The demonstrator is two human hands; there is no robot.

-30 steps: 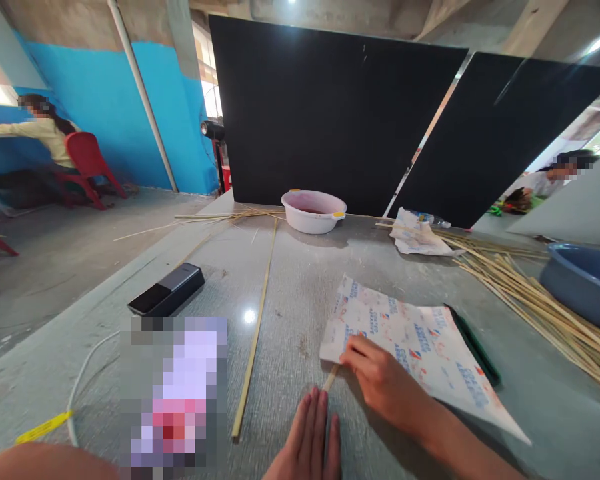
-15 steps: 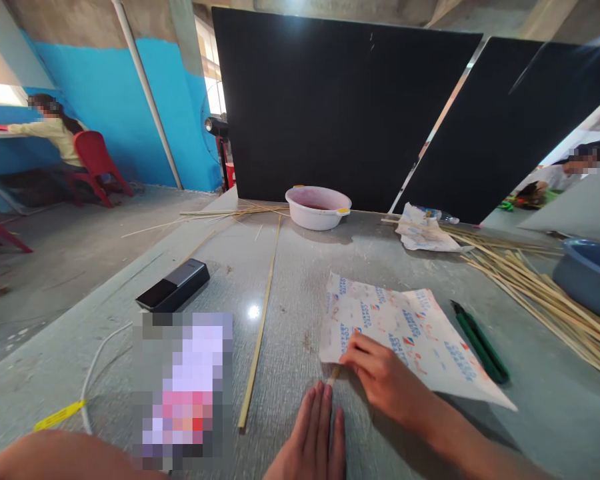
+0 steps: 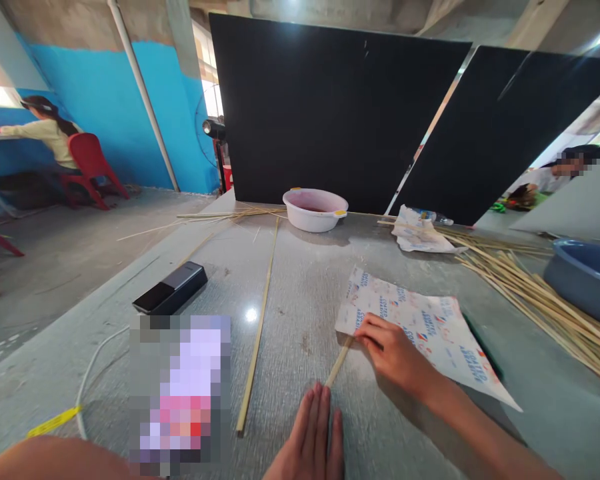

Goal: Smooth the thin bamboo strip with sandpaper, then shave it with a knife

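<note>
My left hand [image 3: 307, 433] lies flat on the table, fingers stretched forward, over the near part of a thin bamboo strip [image 3: 339, 367]. Between my two hands a short length of that strip shows. My right hand [image 3: 397, 357] pinches the left edge of a sheet of sandpaper [image 3: 447, 333], printed backing up, where the strip runs under it. The rest of the sheet spreads out to the right, and a green utility knife [image 3: 484, 347] is mostly hidden beneath its edge. To the left of my hands lies another bamboo strip [image 3: 259, 327].
A black device [image 3: 171, 288] and a blurred-out phone-like screen [image 3: 193, 380] lie at left by a white cable [image 3: 87, 373]. A white basin [image 3: 315, 217] stands at the back. On the right are a bamboo bundle [image 3: 545, 303], a blue-grey basin [image 3: 583, 277] and crumpled paper [image 3: 423, 233].
My right hand has slid forward and to the right along the strip with the sandpaper, baring more of the strip. The sheet now covers most of the knife. My left hand stays put.
</note>
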